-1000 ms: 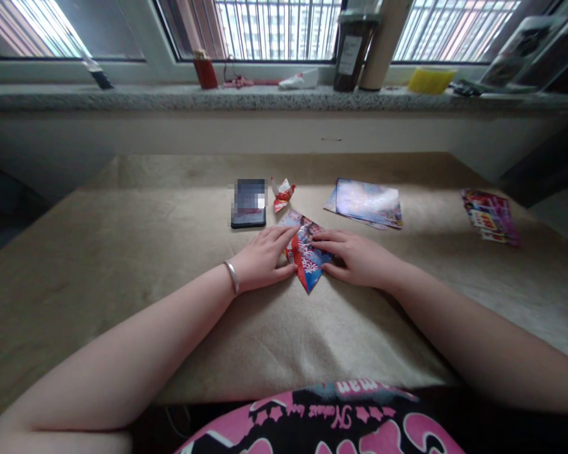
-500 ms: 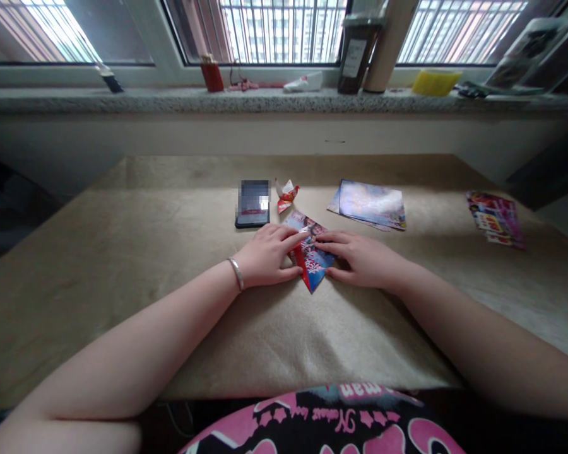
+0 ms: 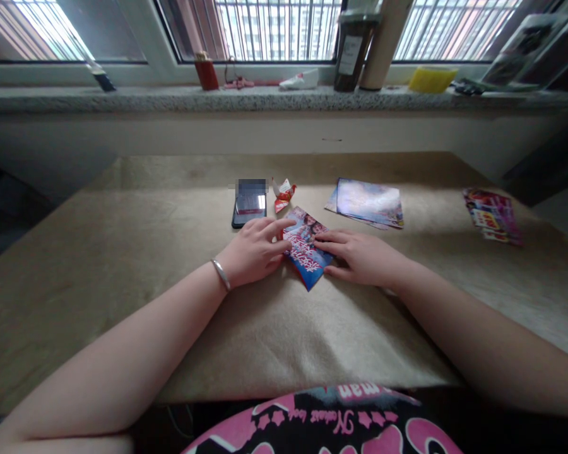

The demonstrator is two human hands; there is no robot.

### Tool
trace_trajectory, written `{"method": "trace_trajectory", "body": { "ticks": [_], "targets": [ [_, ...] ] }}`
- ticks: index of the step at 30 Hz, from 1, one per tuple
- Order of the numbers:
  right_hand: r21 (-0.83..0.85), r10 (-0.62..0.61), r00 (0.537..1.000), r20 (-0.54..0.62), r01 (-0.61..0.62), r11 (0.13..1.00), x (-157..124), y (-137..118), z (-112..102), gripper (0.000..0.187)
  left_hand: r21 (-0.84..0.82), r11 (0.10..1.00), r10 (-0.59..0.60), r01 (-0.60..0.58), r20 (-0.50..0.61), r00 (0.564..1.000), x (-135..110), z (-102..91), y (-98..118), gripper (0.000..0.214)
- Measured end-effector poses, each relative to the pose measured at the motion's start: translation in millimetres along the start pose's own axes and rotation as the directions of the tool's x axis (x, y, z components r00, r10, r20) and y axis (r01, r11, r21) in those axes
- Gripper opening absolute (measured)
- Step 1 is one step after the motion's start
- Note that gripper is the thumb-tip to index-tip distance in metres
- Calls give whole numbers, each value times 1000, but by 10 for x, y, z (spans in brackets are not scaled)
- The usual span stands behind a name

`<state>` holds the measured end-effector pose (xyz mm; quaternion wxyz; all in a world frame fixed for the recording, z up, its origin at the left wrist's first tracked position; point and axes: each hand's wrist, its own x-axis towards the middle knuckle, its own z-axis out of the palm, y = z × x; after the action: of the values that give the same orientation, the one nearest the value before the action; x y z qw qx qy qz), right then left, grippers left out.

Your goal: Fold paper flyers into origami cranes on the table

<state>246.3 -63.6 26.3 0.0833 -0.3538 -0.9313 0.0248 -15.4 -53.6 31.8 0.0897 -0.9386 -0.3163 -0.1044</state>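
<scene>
A folded sheet of printed paper (image 3: 307, 252), blue and red with white lettering, lies with a point toward me. My left hand (image 3: 255, 252), wearing a silver bangle, is closed on its left edge; the index finger stretches over the top and the thumb is mostly hidden. On the paper's right side my right hand (image 3: 362, 257) lies flat, fingers stretched out. Just beyond the paper sits a small red and white folded paper bird (image 3: 284, 194). Left of the bird is a dark phone (image 3: 250, 205), partly blurred.
Glossy printed sheets (image 3: 370, 202) lie at the back right of the table (image 3: 170, 189). More colourful cards (image 3: 492, 215) are fanned out at the far right. The stone windowsill (image 3: 146, 101) holds a red container (image 3: 206, 72), a dark jar (image 3: 354, 53) and a yellow block (image 3: 432, 80).
The red strip along the paper's left side no longer shows; blue printing now covers it. My left hand has shifted left to the edge and curled. My right hand stays put.
</scene>
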Motion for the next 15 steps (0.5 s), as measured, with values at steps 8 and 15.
{"method": "trace_trajectory", "body": {
  "ticks": [8, 15],
  "targets": [
    [-1, -39, 999, -7, 39, 999, -6, 77, 11, 47, -38, 999, 12, -5, 183, 983, -38, -139, 39, 31],
    [-46, -98, 995, -16, 97, 994, -3, 139, 8, 41, -66, 998, 24, -8, 243, 970, -102, -96, 106, 40]
  ]
}}
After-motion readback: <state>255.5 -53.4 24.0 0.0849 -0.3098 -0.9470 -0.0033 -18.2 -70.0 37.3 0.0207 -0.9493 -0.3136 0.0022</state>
